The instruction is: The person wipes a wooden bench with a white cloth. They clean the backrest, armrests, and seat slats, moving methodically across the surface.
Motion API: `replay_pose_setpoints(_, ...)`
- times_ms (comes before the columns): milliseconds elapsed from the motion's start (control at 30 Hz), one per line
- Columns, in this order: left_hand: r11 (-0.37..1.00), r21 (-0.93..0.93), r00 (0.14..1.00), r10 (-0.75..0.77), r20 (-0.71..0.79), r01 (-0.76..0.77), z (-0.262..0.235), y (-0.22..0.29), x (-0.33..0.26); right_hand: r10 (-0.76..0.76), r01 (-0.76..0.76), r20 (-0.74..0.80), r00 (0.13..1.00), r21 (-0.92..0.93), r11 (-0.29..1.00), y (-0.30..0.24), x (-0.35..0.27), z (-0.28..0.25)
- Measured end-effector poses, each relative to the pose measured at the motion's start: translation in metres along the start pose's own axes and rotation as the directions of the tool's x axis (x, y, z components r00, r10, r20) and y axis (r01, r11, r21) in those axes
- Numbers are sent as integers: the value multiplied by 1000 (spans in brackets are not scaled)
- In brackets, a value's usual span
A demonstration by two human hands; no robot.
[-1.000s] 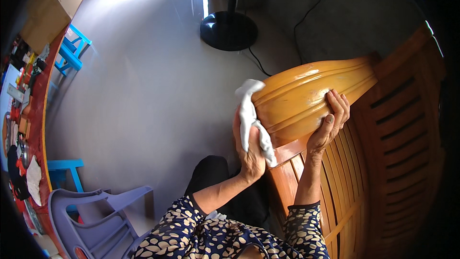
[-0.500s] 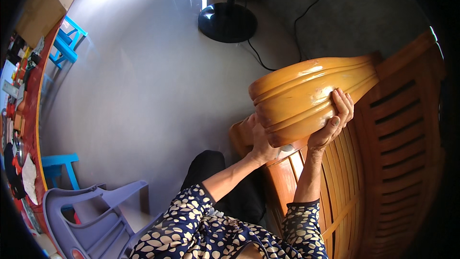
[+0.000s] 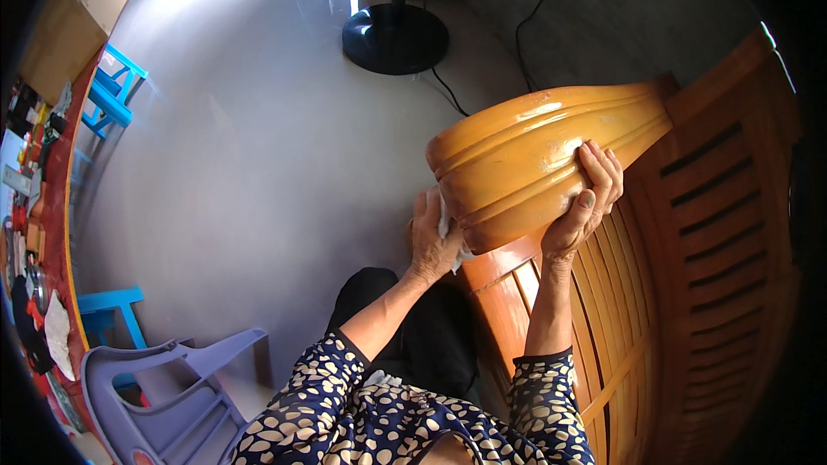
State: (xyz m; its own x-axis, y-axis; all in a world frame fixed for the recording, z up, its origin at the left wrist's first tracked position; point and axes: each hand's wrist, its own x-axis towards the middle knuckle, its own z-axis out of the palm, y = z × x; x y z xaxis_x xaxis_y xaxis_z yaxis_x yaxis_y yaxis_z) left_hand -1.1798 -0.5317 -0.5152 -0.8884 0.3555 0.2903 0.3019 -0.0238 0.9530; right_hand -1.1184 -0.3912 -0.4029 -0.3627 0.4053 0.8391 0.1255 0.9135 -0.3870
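Wood: a glossy orange-brown grooved armrest (image 3: 534, 159) of a wooden bench is seen at the centre right; every other place below is given relative to it.
Right hand: the right hand (image 3: 586, 202) is wrapped around the armrest's lower right side, fingers curled up over the grooves and thumb pressed against the underside, so a grip on the armrest is shown.
Left hand: the left hand (image 3: 428, 241) is pressed flat against the armrest's rounded left end, with a white cloth (image 3: 448, 228) pinned between palm and wood; only a small strip of cloth is visible, just below the end's lower edge.
Bench seat: a slatted seat (image 3: 603, 336) is seen directly beneath the armrest, and a slatted backrest (image 3: 724, 232) to its right.
Sleeves: dark blue sleeves with pale spots (image 3: 345, 396) are seen well below the armrest, at the lower edge of the view.
Fan base: a round black pedestal base (image 3: 394, 37) is set on the grey floor above and to the left of the armrest, with a black cable (image 3: 530, 30) trailing toward the wall above the armrest.
Chair: a lilac plastic chair (image 3: 164, 387) is placed far to the lower left of the armrest.
Stools: blue stools (image 3: 112, 95) are seen far to the left, beside a cluttered red-edged table (image 3: 52, 232).
Box: a cardboard box (image 3: 73, 17) is seen far to the upper left.
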Motion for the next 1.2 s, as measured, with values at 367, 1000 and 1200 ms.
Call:
replay_pose_setpoints(367,889,-452,887,155,435,67,-6,-71,67,14,-14,-25,1000,9,1000,-4,2,2)
replay_pose_setpoints(1000,997,-16,503,-26,864,80,-20,-42,118,-52,50,-75,996,-21,999,4,7,3)
replay_pose_setpoints(1200,989,142,568,-146,810,52,-34,-42,110,-12,12,-36,999,-4,1000,1,9,3)
